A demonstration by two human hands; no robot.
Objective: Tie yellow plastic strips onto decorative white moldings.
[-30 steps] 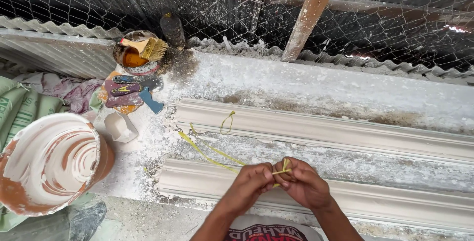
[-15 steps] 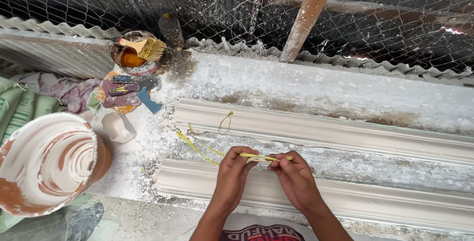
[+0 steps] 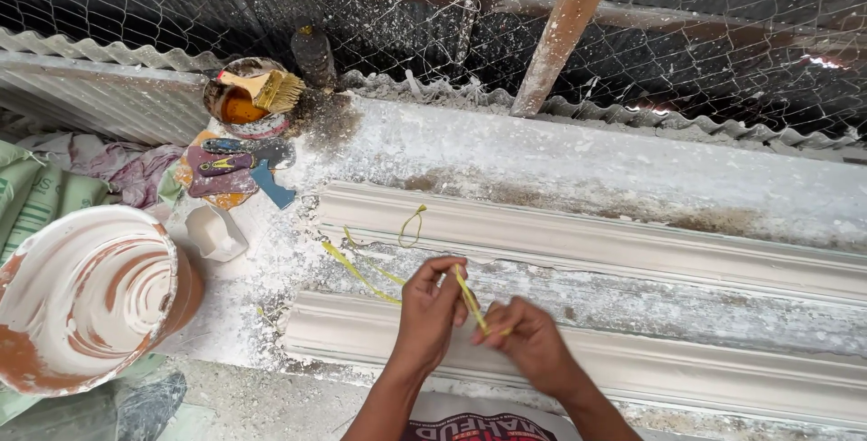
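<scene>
Head view: the left hand [image 3: 432, 307] and right hand [image 3: 531, 343] have lifted off the near plaster moulding [image 3: 722, 364] and drawn closer together since half a second ago. Both pinch a short yellow strip [image 3: 470, 300], now tilted steeply rather than lying flat between them. More yellow strips [image 3: 357, 269] trail across the workbench [image 3: 542, 157] between the two mouldings, unchanged, as is the plaster-smeared bucket [image 3: 86, 292] at its left end.

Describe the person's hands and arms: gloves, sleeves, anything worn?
Both the left hand and the right hand are bare, with no gloves. Both forearms are uncovered to the frame's bottom edge, with no sleeves in view. No watch, ring or band shows. Neither hand looks plaster-caked.
</scene>
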